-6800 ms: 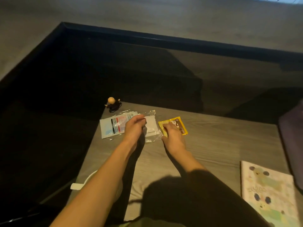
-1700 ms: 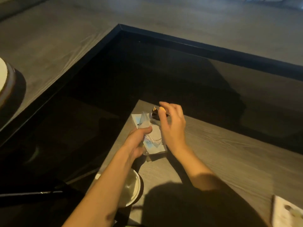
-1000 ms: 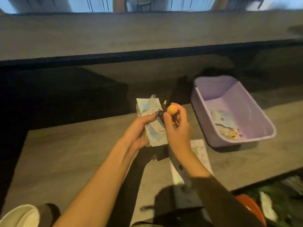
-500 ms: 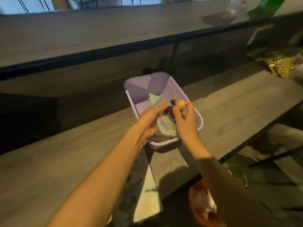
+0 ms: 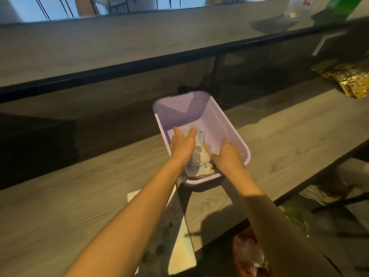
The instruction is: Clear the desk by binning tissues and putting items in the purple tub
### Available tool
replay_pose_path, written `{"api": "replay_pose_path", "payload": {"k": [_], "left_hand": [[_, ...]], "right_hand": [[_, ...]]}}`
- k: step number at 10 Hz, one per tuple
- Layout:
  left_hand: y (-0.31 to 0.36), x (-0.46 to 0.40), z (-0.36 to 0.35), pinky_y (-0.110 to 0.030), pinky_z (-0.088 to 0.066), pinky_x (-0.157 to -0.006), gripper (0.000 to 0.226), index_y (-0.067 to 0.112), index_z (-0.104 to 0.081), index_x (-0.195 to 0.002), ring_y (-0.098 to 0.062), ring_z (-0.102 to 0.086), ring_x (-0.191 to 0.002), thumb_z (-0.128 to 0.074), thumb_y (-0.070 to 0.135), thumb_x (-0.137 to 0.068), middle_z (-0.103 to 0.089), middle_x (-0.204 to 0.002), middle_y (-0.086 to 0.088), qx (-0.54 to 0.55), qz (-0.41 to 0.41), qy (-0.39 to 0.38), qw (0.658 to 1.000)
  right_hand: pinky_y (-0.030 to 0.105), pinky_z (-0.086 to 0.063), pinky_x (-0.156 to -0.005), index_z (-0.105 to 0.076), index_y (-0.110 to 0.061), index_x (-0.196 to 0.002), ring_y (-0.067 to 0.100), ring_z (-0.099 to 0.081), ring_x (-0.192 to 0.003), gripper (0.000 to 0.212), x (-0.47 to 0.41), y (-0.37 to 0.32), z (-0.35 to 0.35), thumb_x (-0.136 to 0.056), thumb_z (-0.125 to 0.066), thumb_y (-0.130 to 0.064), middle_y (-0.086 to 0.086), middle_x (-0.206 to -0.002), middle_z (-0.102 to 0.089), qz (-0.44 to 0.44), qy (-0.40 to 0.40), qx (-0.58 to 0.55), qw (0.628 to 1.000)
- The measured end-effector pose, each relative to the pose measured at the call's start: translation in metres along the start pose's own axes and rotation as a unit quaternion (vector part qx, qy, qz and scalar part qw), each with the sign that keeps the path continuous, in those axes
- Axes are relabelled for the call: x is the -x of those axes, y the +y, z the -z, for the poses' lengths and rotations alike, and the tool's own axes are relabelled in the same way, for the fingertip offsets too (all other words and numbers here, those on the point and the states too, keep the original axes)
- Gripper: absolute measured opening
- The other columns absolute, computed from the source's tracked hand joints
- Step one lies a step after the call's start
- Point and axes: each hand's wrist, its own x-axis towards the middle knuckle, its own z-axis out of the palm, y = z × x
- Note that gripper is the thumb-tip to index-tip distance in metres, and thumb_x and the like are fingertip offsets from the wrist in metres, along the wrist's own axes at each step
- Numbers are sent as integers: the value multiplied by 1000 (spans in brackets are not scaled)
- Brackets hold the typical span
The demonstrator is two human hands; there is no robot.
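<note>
Both hands dropped into the purple tub now: my left hand flat on the plastic packets, right hand curled low, can't tell if it's let go of anything. Batch basically delivered.

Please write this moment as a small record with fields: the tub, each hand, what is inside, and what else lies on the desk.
tub: purple tub on the grey desk
left hand: left hand inside the tub, fingers straight, resting on the clear packets
right hand: right hand low in the tub's near right corner; fingers hidden, grip unclear
contents: clear packets, a yellow piece under them
also on desk: notebook at the near edge, gold packets far right
</note>
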Motion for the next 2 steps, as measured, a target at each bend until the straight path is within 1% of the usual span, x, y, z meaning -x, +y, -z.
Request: {"api": "replay_pose_path", "payload": {"k": [1, 2], "left_hand": [[13, 14, 28, -34, -36, -103, 58, 21, -15, -150, -24, -40, -134, -39, 30, -98, -33, -151, -4, 124, -62, 8, 990], [16, 24, 63, -37, -47, -98, 48, 20, -31, -143, -16, -57, -109, -43, 23, -97, -56, -123, 0, 174, -71, 43, 981]], "right_hand": [[51, -45, -95, -45, -13, -123, 39, -52, -111, 39, 10, -8, -3, -88, -56, -27, 17, -118, -56, 24, 39, -44, 998], [52, -46, -95, -47, -15, -123, 35, -53, -110, 37, 24, -24, -12, -88, -57, -20, 14, -120, -55, 38, 57, -111, 991]]}}
